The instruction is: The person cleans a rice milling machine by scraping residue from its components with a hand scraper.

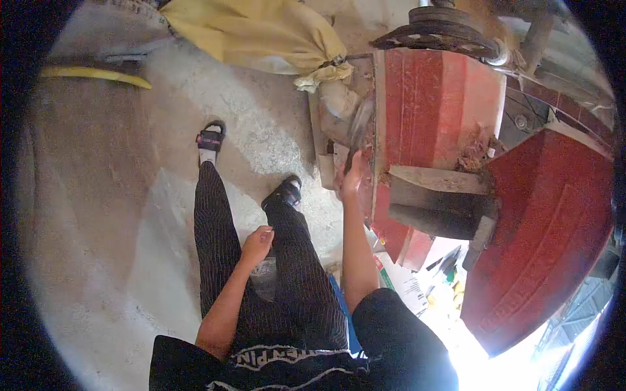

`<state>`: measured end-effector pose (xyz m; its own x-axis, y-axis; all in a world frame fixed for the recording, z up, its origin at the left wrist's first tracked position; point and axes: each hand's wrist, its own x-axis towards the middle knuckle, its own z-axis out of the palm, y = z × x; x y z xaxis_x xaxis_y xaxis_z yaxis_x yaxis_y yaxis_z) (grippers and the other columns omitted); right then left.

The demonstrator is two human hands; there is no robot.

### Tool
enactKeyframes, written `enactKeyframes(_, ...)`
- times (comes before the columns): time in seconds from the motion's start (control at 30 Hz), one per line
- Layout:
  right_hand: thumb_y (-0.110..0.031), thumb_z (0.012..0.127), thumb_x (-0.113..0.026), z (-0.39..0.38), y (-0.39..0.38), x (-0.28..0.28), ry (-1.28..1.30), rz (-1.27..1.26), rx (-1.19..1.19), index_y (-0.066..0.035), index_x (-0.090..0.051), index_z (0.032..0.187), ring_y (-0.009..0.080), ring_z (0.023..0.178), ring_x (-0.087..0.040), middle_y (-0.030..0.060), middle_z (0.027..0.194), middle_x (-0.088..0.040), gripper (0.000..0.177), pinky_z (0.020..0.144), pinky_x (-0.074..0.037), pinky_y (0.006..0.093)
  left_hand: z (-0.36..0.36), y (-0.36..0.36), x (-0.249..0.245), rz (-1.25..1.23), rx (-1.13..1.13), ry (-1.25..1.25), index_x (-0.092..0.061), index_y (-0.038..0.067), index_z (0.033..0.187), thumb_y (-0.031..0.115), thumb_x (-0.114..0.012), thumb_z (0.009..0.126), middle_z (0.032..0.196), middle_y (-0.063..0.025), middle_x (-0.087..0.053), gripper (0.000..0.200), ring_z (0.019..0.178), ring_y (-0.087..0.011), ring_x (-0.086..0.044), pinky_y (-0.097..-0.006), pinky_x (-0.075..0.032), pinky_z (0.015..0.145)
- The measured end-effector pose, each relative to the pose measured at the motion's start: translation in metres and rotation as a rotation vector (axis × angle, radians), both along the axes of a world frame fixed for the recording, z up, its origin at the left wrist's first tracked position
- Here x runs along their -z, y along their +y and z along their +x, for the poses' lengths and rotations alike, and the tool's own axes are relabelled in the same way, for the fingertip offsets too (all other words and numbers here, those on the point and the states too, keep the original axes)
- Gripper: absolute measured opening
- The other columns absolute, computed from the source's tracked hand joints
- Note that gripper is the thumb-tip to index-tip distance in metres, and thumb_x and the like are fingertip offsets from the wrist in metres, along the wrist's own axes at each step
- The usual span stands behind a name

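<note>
My left hand (257,244) hangs in front of my thighs with its fingers curled in, and nothing shows in it. My right hand (352,177) reaches to the near side of a red machine (417,104). Its fingers are around the lower end of a dark flat piece (358,133) at the machine's side; the grip is partly hidden. Beside that hand is the machine's worn, boxy outlet (326,140). A yellow sack (261,32) is gathered and bunched against the outlet's upper end.
A large red hopper-shaped part (541,228) and a grey wooden block (440,202) stand on the right. A dark pulley wheel (437,36) sits behind the machine. White printed packaging (401,283) lies low by my right arm. A yellow curved strip (98,75) is at upper left.
</note>
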<state>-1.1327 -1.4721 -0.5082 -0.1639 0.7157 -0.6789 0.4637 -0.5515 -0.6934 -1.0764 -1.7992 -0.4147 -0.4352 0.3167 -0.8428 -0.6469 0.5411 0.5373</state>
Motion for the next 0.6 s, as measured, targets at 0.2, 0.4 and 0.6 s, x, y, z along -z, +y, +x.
enactKeyframes(0.2,-0.059,0.085,-0.055,0.009,-0.011,0.015,-0.002,0.308,-0.271,-0.016,-0.055,0.092,0.0058,0.048,-0.04,-0.0044,0.069,-0.048,0.044,0.038,-0.029,0.022,0.01,-0.003,0.012,0.033,0.018,0.031,-0.059,0.005,0.108,0.026,-0.055,0.092,0.091,-0.0149,-0.067,0.028,0.081,-0.026,-0.065,-0.0354,-0.051,0.073)
enactKeyframes(0.4,-0.056,0.089,-0.05,-0.035,-0.037,-0.056,-0.172,-0.107,-0.093,0.001,-0.061,0.085,0.0144,0.062,-0.051,0.0057,0.07,-0.057,0.058,0.055,-0.042,0.0308,0.007,-0.017,0.01,-0.032,0.159,0.113,-0.059,0.004,0.107,0.025,-0.056,0.091,0.09,-0.016,-0.066,0.027,0.084,-0.0287,-0.065,-0.0377,-0.05,0.076)
enactKeyframes(0.6,-0.067,0.084,-0.045,-0.06,-0.056,-0.042,-0.303,0.224,-0.357,-0.008,-0.047,0.054,0.0124,0.04,-0.04,0.0009,0.046,-0.042,0.067,0.04,-0.03,0.0301,0.008,-0.032,0.022,-0.103,0.214,0.065,-0.059,0.003,0.105,0.025,-0.053,0.092,0.093,-0.0174,-0.066,0.026,0.089,-0.0294,-0.065,-0.0392,-0.05,0.079)
